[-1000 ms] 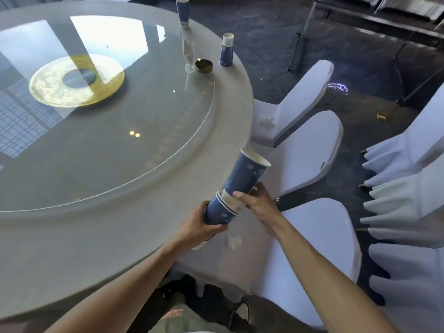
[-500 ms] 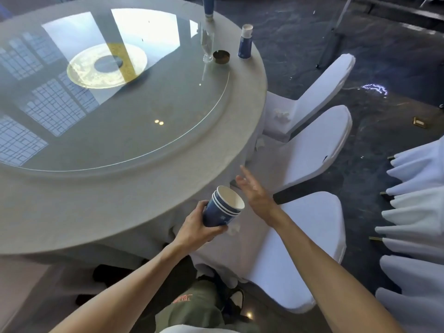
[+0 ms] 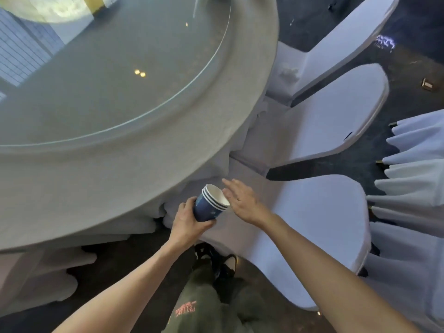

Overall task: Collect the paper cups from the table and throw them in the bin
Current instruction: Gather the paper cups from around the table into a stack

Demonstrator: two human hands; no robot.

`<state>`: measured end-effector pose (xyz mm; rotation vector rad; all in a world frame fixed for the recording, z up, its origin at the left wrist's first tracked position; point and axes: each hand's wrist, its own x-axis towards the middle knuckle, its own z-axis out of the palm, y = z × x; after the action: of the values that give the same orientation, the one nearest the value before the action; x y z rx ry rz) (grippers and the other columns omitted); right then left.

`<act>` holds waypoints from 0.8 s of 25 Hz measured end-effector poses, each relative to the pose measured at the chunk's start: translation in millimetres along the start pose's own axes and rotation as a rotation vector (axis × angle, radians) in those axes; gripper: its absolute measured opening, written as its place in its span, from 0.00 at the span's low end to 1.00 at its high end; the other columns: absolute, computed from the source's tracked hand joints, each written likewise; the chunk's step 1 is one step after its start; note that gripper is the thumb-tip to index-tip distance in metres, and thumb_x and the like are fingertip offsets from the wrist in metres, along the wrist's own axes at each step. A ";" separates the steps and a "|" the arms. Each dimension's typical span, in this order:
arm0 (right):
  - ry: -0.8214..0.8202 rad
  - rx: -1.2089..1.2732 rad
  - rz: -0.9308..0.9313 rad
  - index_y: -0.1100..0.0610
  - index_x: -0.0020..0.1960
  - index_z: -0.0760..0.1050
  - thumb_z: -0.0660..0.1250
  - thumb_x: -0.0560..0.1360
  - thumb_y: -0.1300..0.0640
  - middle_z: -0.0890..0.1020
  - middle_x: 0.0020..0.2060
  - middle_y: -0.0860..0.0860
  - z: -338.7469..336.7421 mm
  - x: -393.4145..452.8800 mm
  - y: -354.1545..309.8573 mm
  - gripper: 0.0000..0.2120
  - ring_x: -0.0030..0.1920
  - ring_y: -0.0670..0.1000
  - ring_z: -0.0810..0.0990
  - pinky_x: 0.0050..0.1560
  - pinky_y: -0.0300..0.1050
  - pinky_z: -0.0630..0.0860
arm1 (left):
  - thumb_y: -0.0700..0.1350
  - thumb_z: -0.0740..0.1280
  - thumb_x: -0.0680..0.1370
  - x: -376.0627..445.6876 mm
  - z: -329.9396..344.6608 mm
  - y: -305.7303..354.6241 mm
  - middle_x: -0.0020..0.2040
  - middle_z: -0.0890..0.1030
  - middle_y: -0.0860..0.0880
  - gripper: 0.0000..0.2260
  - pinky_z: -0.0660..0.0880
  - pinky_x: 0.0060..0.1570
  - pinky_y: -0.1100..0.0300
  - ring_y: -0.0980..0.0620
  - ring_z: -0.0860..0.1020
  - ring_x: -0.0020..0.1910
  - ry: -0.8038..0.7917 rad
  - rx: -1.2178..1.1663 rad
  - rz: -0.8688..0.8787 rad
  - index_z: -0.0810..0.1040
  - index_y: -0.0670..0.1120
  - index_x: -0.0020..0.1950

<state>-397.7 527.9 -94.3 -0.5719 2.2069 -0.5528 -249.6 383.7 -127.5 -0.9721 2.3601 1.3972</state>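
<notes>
A stack of nested blue paper cups with white rims is tilted, its mouth facing up and to the right. My left hand grips the stack around its lower half, just off the near edge of the round table. My right hand hovers flat beside the stack's rim with its fingers straight and holds nothing. No other cups and no bin show in this view.
A glass turntable covers the table's middle, with a gold plate at the top edge. White-covered chairs crowd the right side, close to the table. My legs and shoes stand on dark carpet below.
The top cup has been pushed fully down into the stack. My right hand has let go and spread flat beside the rim. The view has dropped, so the far cups on the table left the frame.
</notes>
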 end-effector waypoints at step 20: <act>-0.621 -0.762 0.104 0.59 0.76 0.67 0.62 0.81 0.65 0.67 0.74 0.60 165.2 142.3 202.8 0.23 0.71 0.63 0.73 0.66 0.54 0.75 | 0.55 0.81 0.62 96.0 83.6 -102.4 0.63 0.81 0.52 0.38 0.82 0.56 0.51 0.51 0.82 0.59 -0.057 -0.072 -0.272 0.72 0.54 0.70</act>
<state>-400.6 578.1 -387.8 -0.8619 1.7648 0.5070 -266.7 380.4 -289.9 -1.2035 2.0576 1.3904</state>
